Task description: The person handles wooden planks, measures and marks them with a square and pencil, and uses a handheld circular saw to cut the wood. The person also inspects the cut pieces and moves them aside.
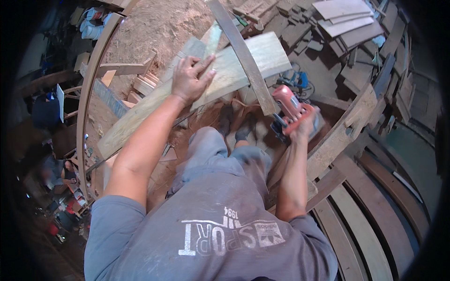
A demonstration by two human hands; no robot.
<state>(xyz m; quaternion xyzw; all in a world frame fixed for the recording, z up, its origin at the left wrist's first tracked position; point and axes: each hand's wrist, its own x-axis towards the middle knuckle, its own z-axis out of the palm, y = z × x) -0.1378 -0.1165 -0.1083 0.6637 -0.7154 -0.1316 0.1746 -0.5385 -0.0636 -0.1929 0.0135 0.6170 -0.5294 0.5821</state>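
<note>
My left hand [191, 78] lies on a wide pale board [257, 55], its fingers spread. This board slants across in front of my legs, higher at the right. A narrow dark wooden strip [243, 54] crosses over its right part, the near end of the strip reaching past the board's edge. At the right, clear of the board, my right hand [303, 125] is wrapped round the handle of a red handheld power tool [288, 103] with a dark lower part. Blur and my fingers hide some of the tool, so its exact kind cannot be told.
A blue power tool [299, 79] sits on the floor beyond the red one. Stacked boards [344, 18] and offcuts fill the far right. Long planks [361, 210] lie at the near right. Sawdust [154, 28] covers the far floor; a curved wooden piece [86, 103] rises at the left.
</note>
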